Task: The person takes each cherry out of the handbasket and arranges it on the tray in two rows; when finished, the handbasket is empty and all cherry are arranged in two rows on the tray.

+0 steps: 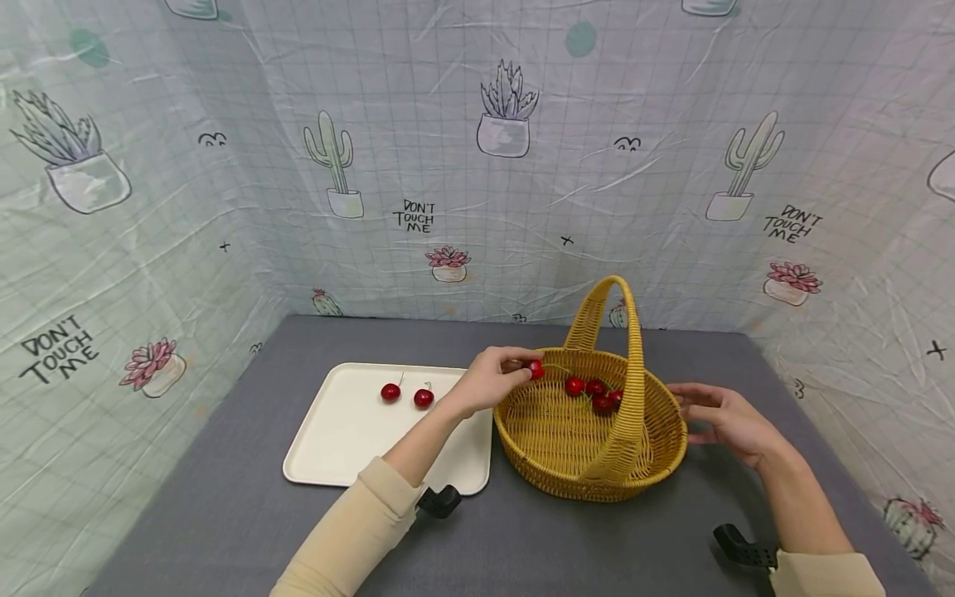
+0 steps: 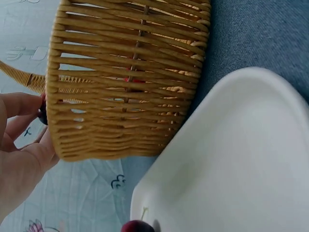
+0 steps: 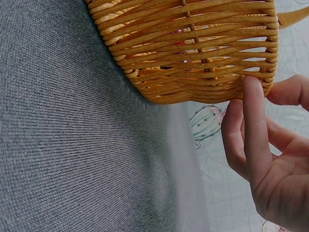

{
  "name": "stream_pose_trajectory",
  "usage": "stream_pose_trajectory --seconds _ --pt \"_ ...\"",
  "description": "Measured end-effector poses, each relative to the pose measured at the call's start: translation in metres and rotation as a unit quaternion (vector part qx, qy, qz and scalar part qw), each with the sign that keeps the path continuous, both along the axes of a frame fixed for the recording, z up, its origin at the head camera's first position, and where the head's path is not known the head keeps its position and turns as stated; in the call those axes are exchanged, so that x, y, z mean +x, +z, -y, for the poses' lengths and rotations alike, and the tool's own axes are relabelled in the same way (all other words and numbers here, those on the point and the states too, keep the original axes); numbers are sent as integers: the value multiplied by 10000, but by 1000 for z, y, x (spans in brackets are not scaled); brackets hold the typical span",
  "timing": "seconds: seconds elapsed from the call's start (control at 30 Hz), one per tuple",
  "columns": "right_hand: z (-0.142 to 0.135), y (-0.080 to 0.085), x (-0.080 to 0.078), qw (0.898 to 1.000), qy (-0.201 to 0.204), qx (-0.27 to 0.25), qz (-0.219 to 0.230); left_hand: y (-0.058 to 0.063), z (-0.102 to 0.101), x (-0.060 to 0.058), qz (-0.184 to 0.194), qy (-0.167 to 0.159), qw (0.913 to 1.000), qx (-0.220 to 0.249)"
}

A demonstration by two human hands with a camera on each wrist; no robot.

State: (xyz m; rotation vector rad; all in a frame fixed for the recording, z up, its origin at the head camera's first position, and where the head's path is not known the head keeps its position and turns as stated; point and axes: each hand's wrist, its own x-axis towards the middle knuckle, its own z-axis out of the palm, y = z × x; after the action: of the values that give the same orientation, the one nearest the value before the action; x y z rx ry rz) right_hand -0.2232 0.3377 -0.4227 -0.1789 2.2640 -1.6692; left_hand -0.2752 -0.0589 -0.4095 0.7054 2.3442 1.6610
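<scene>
My left hand (image 1: 483, 383) pinches a red cherry (image 1: 535, 370) by its body, just over the left rim of the yellow wicker basket (image 1: 552, 448). The cherry's green stem points right. Seen from the left wrist, that cherry (image 2: 43, 112) is a dark sliver between the fingertips at the rim. Inside the basket, several cherries (image 1: 575, 386) lie together toward the back right. My right hand (image 1: 734, 421) touches the basket's right side from outside; in the right wrist view, extended fingers (image 3: 256, 130) rest against the weave near the rim. Two cherries (image 1: 424, 399) lie on the white tray (image 1: 336, 448).
The basket's tall arched handle (image 1: 634, 365) rises over its right half. The tray stands close to the basket's left side on a grey cloth-covered table (image 1: 224, 464). A printed fabric curtain (image 1: 448, 166) encloses the back and sides.
</scene>
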Motion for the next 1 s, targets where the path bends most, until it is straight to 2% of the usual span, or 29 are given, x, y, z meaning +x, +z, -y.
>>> stream_pose_trajectory --seconds 0.2,0.4,0.63,1.0 --pt "0 0 0 10000 -3 -3 -31 -1 11 3 -143 233 9996 108" --pt "0 0 0 10000 23 -22 -39 -1 22 4 -133 493 9981 345" --pt "-1 0 -1 10000 41 -34 -75 -2 32 3 46 551 9954 783" --pt "0 0 0 10000 36 -72 -42 -6 50 7 329 700 9921 984"
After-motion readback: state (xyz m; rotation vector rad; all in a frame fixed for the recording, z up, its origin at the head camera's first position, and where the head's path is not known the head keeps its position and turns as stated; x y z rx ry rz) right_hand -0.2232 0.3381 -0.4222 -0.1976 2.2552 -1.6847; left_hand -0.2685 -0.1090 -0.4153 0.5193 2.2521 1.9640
